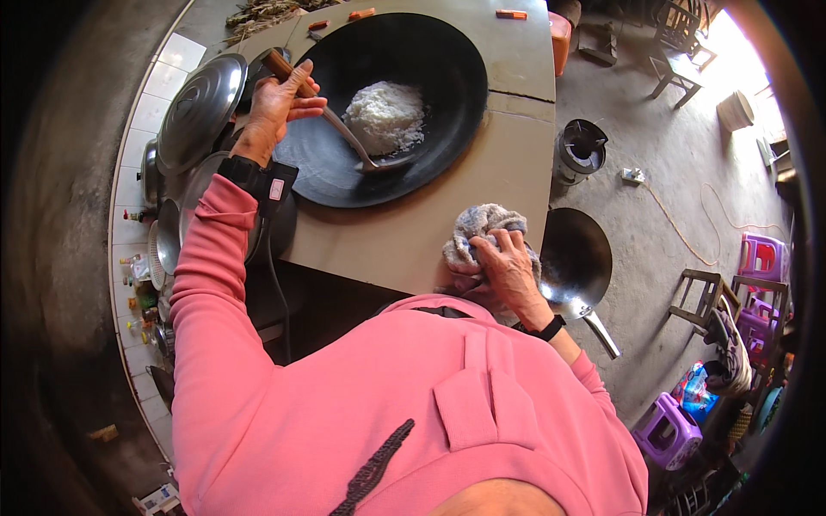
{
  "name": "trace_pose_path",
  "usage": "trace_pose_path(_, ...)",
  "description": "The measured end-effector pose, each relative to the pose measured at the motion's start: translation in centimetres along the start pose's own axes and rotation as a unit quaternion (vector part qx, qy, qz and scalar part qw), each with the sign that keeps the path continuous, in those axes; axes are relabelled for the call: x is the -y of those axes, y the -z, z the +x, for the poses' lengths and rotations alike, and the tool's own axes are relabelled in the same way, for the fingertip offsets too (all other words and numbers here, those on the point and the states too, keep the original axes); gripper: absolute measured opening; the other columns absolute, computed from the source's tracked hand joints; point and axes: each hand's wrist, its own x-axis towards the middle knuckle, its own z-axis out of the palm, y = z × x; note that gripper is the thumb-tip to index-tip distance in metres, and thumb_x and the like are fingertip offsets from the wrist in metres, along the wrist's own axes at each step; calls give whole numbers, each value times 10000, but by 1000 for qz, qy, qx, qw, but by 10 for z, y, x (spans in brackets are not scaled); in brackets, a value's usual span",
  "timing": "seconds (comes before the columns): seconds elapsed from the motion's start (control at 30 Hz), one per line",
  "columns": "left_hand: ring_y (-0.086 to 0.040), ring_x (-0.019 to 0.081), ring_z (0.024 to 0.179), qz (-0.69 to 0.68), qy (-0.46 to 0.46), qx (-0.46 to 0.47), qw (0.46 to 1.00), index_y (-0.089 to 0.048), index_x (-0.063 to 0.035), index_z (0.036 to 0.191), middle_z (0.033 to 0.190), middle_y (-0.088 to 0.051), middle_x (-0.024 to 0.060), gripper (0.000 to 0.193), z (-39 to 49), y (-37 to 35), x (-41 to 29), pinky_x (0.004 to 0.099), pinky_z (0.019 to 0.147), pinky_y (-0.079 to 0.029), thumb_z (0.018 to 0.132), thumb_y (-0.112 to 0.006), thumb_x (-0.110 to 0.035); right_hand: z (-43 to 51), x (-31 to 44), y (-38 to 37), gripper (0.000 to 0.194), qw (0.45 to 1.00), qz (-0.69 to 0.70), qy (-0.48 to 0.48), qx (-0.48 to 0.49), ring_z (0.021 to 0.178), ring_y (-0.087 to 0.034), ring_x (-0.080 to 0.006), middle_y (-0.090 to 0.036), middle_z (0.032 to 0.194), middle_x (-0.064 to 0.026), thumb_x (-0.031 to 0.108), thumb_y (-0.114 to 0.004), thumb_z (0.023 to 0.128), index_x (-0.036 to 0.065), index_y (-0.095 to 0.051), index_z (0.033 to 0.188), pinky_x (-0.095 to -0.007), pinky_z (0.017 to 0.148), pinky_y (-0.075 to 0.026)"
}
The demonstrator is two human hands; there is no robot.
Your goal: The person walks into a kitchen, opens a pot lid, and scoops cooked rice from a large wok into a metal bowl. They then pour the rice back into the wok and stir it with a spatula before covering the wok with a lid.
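Note:
My left hand (284, 106) holds a wok spatula (352, 138) by its wooden handle, with the thumb over the handle and some fingers loosely extended. The spatula's metal blade rests in a large black wok (445, 148) set into the tiled stove top. Beside the blade, a mound of white cooked rice (385, 116) sits in the wok. My right hand (513, 267) grips a bunched grey-and-white cloth (477, 226) at the near right edge of the stove top.
A second wok (576, 258) with a metal handle is right of the stove. Metal lids (203, 113) and bottles (145, 300) crowd the left side. Beyond are a small stove (581, 151), a power strip (634, 175) with its cord on the floor, and a purple stool (668, 432).

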Motion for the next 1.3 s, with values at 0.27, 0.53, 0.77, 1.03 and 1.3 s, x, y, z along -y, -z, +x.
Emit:
trace_pose_path(0.27,-725,300,683,-114,3,-43,993,-603,37,909,808,-673,151,478,27,-55,33,379,576,-638,833,-766,-405,1,1,-1,387,1000,7,-4,-2,1029,-527,-333,-564,1118,-131,177,-645,764,166,-621,1151,-423,869,-492)
trace_pose_path(0.53,-735,280,772,-139,-23,-41,989,-658,45,919,892,-701,164,443,55,-2,-18,342,642,-641,864,-739,-387,18,-10,35,494,987,54,-22,-149,1074,-518,-384,-554,1140,-168,-28,-604,750,156,-632,1207,-457,916,-472)
trace_pose_path(0.77,-718,218,625,4,4,-2,1000,-667,3,858,779,-688,109,406,-4,-21,-21,288,531,-609,890,-705,-400,55,-52,14,512,990,-105,-76,-50,1114,-515,-373,-527,1265,-155,118,-670,784,201,-573,1279,-457,937,-463)
trace_pose_path(1.03,-601,85,453,93,-32,-65,993,-689,-61,730,654,-656,27,493,-12,-49,10,198,400,-465,833,-719,-542,37,-23,24,444,997,-47,13,52,1062,-514,-330,-555,1131,-103,235,-708,779,202,-607,1210,-461,878,-456)
trace_pose_path(1.3,-687,136,597,55,-164,19,985,-681,-15,832,704,-667,61,285,-22,-22,-33,245,494,-563,890,-671,-293,51,4,49,437,993,94,-2,-69,1062,-579,-280,-586,1189,-124,268,-672,889,113,-569,1284,-388,888,-460)
